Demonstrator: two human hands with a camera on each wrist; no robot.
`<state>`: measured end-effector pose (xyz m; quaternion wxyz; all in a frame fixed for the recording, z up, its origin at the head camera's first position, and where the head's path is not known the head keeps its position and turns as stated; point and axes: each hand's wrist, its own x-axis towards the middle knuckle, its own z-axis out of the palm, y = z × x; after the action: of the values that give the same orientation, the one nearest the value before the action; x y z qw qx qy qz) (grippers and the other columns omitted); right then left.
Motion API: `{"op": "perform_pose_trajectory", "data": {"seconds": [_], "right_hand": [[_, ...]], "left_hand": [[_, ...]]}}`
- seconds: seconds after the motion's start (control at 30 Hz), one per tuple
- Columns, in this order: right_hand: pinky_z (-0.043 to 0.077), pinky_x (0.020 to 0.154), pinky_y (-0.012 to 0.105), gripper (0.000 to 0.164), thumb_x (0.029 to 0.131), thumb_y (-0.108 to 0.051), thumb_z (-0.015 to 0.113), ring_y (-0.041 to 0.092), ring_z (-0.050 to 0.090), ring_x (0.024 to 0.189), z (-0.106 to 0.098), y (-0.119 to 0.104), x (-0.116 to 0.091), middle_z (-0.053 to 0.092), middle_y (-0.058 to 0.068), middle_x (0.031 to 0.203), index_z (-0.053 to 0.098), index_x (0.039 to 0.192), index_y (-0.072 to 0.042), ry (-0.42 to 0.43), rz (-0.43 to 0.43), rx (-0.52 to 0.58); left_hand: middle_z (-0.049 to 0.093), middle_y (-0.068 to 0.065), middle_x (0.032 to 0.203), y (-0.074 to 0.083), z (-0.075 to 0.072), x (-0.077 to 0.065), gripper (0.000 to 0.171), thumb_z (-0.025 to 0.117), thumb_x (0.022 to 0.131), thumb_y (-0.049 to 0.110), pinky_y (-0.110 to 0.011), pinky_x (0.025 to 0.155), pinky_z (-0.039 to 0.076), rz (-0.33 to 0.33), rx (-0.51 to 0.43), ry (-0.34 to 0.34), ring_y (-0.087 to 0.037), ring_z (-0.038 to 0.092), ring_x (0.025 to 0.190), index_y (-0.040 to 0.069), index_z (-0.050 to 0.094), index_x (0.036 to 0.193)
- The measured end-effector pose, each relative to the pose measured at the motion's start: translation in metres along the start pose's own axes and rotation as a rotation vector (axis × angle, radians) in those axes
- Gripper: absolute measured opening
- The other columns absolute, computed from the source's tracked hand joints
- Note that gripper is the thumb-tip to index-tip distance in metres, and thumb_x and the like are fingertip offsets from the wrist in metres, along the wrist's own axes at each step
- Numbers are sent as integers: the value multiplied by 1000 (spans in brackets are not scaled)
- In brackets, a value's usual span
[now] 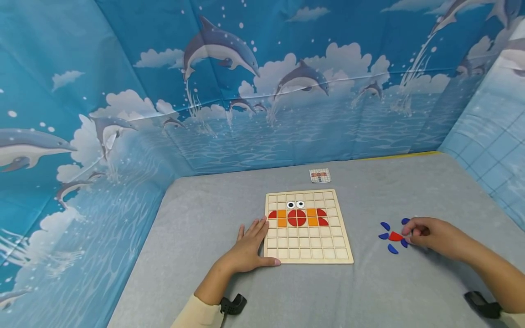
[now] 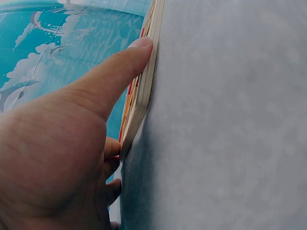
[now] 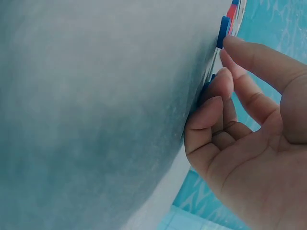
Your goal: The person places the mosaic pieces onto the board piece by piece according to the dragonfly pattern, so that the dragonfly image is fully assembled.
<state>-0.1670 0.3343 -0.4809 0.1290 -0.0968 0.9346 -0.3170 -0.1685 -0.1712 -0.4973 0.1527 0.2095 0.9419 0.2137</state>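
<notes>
A square wooden grid board [image 1: 309,255] lies on the table, bearing red, orange and eye-patterned pieces. My left hand [image 1: 248,249] rests against its near left corner, fingers straight along the left side. In the left wrist view, the thumb [image 2: 139,50] touches the board's edge [image 2: 140,103]. Off to the right, my right hand [image 1: 436,237] pinches a red quarter-circle piece [image 1: 394,236] between thumb and index finger. Several blue rounded pieces [image 1: 392,248] lie around it. In the right wrist view, one blue piece [image 3: 223,32] stands out near the thumb tip.
Behind the board lies a small pattern card [image 1: 320,175] with a similar grid design. The grey-covered table [image 1: 197,218] meets a dolphin-printed curtain [image 1: 246,123] at the back and left, with more of it on the right.
</notes>
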Motion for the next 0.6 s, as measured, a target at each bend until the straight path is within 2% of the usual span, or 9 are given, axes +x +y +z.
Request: {"op": "perform_pose_trajectory", "data": {"seconds": [0.23,0.6], "right_hand": [[40,63,22,30,92,-24,74,3,47,72,1,-5,3,54,-1,87,67,115,-5,-5,-7,-37],[40,61,22,27,87,-25,80,1,44,70,11,-13,7,53,-4,84,70,107,-11,35,-86,-72]], "left_hand": [[2,3,173,0,1,0,117,71,80,70,-62,124,-5,-3,2,-4,-24,1,160,16,11,164],[4,2,173,1,-1,0,117,72,80,70,-63,124,-5,-7,-7,-5,-24,1,160,15,11,164]]}}
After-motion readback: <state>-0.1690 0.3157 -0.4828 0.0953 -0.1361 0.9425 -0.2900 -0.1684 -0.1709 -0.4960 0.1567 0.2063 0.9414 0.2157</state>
